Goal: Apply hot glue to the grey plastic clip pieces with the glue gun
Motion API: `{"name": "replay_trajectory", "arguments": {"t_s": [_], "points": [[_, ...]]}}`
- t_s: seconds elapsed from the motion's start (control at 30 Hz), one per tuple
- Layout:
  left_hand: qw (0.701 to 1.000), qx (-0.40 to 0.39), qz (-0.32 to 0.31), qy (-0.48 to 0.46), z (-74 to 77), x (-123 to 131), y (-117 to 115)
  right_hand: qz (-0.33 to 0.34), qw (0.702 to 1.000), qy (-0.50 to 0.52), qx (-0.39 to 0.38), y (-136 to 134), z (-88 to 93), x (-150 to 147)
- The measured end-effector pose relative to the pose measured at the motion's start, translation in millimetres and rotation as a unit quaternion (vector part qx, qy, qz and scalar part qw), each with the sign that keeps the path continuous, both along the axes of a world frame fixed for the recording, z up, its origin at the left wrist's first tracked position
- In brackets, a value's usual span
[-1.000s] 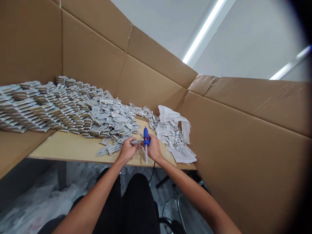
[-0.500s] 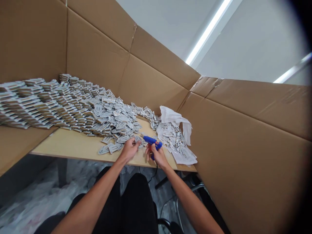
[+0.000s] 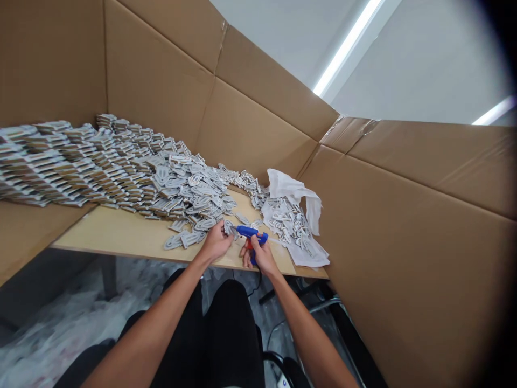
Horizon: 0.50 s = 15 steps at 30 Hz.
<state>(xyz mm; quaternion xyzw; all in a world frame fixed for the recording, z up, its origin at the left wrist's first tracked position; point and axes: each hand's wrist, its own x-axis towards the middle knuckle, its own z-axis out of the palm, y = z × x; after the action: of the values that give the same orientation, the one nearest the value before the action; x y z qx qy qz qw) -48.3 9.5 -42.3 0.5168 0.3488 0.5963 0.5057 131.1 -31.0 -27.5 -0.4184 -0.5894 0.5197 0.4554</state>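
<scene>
Closest to the cam is the person's lap in black trousers (image 3: 232, 328), w/ crumpled clear plastic (image 3: 60, 334) on the floor down to the left and a dark cable (image 3: 255, 288) hanging near the knees. Then the front edge of a light wood table (image 3: 121, 231), w/ both hands just above it, approx mid-pic.

Right hand (image 3: 258, 253) is wrapped round the handle of a blue glue gun (image 3: 247, 231), nozzle pointing left, pale glue stick (image 3: 275, 240) poking out the back. Left hand (image 3: 218, 240) has a grey piece (image 3: 229, 228) pinched in the fingers, right at the nozzle tip, can't tell if they're actually touching tbh. So gun + piece are basically nose to nose over the table, btwn the two hands.

A few loose grey pieces (image 3: 183, 238) lie just left of the left hand. A bit further back there's a messy heap (image 3: 194, 183) of the same sort, running left into neat leaning stacks (image 3: 72, 167) w/ brown layers showing. Back right, a white plastic bag (image 3: 283, 186) lies open w/ small parts (image 3: 285, 223) spread on it.

Behind all that, tall cardboard walls (image 3: 258, 124) stand round the table, and way up top there's a strip light (image 3: 349, 46) on the ceiling
</scene>
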Motion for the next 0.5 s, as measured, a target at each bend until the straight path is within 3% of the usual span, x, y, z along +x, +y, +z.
{"name": "replay_trajectory", "arguments": {"t_s": [0.5], "points": [[1.0, 0.023, -0.01, 0.01, 1.2, -1.6, -3.3, -0.023, 0.998, -0.059, 0.001, -2.4, 3.1, -2.3]]}}
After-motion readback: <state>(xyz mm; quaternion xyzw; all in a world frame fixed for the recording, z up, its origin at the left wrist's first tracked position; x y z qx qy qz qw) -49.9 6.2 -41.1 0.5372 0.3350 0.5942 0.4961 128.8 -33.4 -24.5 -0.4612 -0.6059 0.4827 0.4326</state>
